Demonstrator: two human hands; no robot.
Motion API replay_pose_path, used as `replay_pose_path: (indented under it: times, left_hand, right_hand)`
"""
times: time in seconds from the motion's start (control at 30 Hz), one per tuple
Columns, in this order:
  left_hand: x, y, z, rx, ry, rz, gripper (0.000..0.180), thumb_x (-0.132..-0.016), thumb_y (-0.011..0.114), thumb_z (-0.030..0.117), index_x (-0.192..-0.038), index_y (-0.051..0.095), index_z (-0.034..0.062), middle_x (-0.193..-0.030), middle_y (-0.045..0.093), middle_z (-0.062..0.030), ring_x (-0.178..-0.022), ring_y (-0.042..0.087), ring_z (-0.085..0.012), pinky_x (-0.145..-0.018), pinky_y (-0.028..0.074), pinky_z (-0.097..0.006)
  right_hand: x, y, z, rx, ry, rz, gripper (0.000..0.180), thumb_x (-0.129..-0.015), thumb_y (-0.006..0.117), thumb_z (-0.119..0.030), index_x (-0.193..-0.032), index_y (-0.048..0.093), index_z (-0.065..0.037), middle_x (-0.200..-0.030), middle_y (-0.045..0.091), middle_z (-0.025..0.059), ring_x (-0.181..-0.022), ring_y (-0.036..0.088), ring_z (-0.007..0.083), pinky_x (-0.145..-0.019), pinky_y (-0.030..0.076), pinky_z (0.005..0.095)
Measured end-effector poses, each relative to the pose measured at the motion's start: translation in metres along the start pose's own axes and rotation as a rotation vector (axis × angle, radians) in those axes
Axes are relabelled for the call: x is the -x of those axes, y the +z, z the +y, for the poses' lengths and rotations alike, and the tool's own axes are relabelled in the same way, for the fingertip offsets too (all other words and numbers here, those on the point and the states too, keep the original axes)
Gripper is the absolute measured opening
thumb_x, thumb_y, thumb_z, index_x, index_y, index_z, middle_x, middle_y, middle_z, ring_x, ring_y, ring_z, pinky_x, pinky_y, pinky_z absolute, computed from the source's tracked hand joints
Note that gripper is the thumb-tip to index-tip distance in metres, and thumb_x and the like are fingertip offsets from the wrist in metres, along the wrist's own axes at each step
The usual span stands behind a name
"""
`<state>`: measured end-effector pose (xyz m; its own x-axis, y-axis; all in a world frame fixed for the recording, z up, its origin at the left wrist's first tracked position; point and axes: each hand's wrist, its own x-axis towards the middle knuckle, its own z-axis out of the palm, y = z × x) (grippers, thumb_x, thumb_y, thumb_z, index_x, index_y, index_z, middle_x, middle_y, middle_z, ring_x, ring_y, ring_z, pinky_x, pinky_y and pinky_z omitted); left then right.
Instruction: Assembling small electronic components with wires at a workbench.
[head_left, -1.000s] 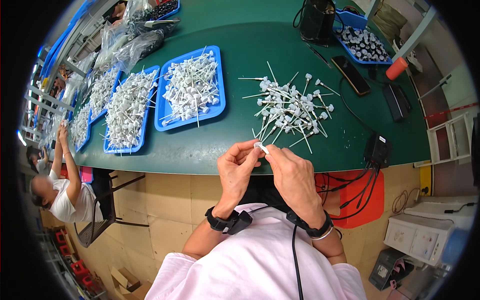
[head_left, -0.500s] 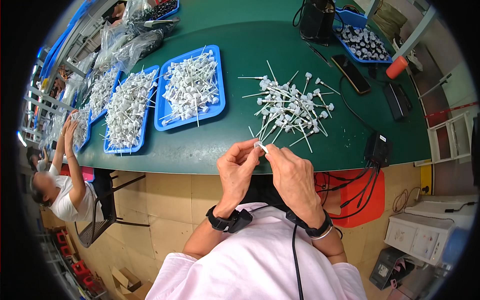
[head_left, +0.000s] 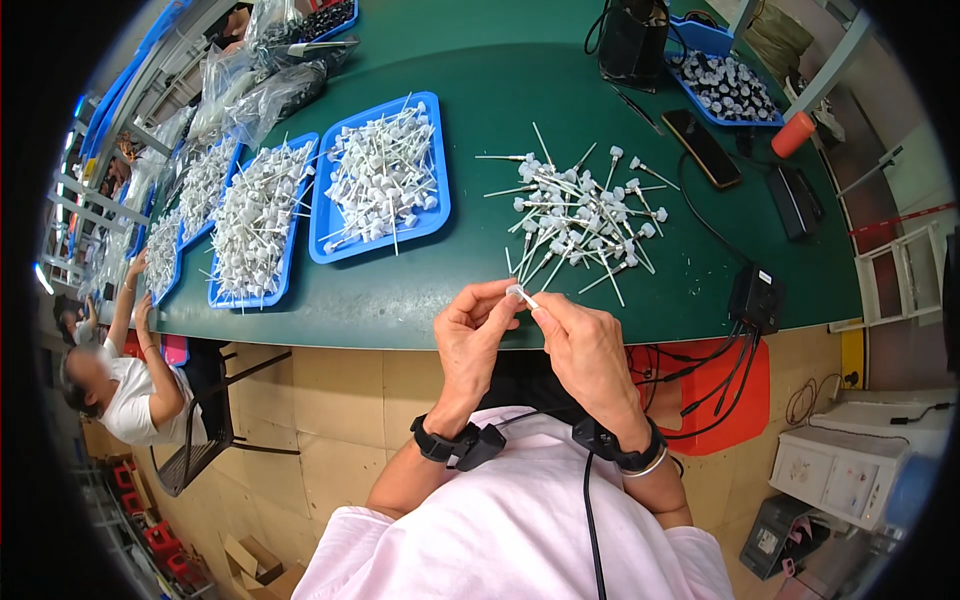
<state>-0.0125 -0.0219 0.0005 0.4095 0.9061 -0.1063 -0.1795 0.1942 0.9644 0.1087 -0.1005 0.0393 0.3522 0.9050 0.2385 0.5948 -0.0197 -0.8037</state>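
Observation:
Just over the table's near edge, my left hand (head_left: 468, 325) pinches a white spray pump head (head_left: 515, 290) between thumb and fingers. A thin tube, apparently the pump's own, points away from me beyond the fingertips. My right hand (head_left: 585, 345) closes its thumb and forefinger on a small white piece (head_left: 531, 301) that meets the pump head; whether it is part of the pump or separate, I cannot tell. Just beyond both hands lies a loose pile of similar pump heads with thin white tubes (head_left: 585, 215).
Blue trays (head_left: 440, 215) heaped with white tubed pumps stand to the left. At the back right are a tray of dark-and-clear parts (head_left: 728, 88), a phone (head_left: 702, 148) and a black cabled box (head_left: 757, 297). Another person (head_left: 150, 385) sits at the far left.
My right hand has shifted slightly right, showing more of the white piece. The tube beyond my left fingers has tilted a little. At the left, the other person's hands have moved apart.

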Motion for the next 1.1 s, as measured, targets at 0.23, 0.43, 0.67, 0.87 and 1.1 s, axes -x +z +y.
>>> replay_pose_path:
  times: [0.23,0.43,0.67,0.87,1.1]
  left_hand:
    - [0.000,0.001,-0.002,0.031,-0.014,0.004,0.019,-0.090,0.067,0.006,-0.108,0.066,-0.0021,-0.096,0.071,-0.0102,-0.088,0.068,-0.0149,-0.071,0.054,-0.024]
    - [0.000,-0.002,-0.006,-0.013,0.019,-0.019,0.018,-0.090,0.067,0.006,-0.107,0.066,-0.0019,-0.097,0.071,-0.0097,-0.088,0.068,-0.0151,-0.072,0.054,-0.026]
    - [0.000,0.000,-0.001,0.022,-0.004,-0.030,0.019,-0.090,0.067,0.005,-0.107,0.065,-0.0022,-0.097,0.071,-0.0098,-0.088,0.068,-0.0154,-0.072,0.054,-0.026]
    - [0.002,0.001,-0.003,0.032,-0.001,-0.025,0.019,-0.090,0.067,0.005,-0.108,0.065,-0.0026,-0.097,0.071,-0.0100,-0.088,0.068,-0.0154,-0.072,0.054,-0.026]
    - [0.002,0.003,-0.002,0.035,-0.002,-0.017,0.019,-0.090,0.066,0.005,-0.108,0.065,-0.0026,-0.097,0.071,-0.0100,-0.089,0.068,-0.0149,-0.072,0.054,-0.025]
  right_hand:
    - [0.000,0.005,0.012,-0.044,0.069,-0.030,0.020,-0.098,0.053,-0.018,-0.101,0.065,-0.003,-0.055,0.055,0.0104,-0.049,0.060,0.0223,-0.049,0.044,0.0352]
    - [-0.005,-0.006,0.014,-0.016,0.049,-0.142,0.020,-0.099,0.051,-0.018,-0.099,0.064,-0.002,-0.054,0.054,0.0104,-0.049,0.059,0.0223,-0.049,0.043,0.0355]
    - [-0.006,-0.011,0.010,0.016,0.008,-0.146,0.018,-0.099,0.050,-0.015,-0.098,0.061,-0.002,-0.058,0.055,0.0139,-0.053,0.058,0.0301,-0.052,0.043,0.0405]
    - [-0.003,-0.015,-0.003,0.035,0.040,-0.161,0.012,-0.096,0.051,-0.010,-0.093,0.055,0.001,-0.075,0.060,0.0213,-0.070,0.059,0.0417,-0.059,0.042,0.0489]
    - [-0.002,-0.014,-0.003,0.039,0.037,-0.149,0.011,-0.096,0.052,-0.009,-0.097,0.056,0.000,-0.076,0.061,0.0213,-0.072,0.060,0.0418,-0.059,0.043,0.0490]
